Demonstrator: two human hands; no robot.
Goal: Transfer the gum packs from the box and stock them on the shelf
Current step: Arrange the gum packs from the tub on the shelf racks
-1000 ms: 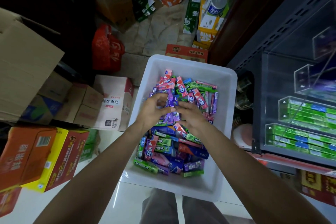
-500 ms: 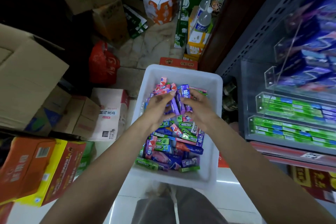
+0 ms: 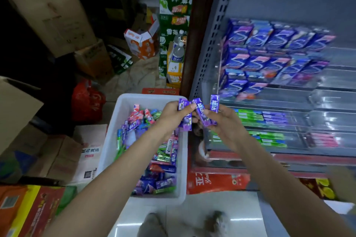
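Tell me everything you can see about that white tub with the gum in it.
The white tub is a rectangular, plastic-looking bin with rounded corners and a thick rim, standing upright on the pale floor beside the shelf. Loose gum packs in purple, green, pink and blue lie jumbled inside. Neither hand touches it.

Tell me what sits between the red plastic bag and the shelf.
In the head view, the white box of gum packs sits between the red plastic bag and the shelf.
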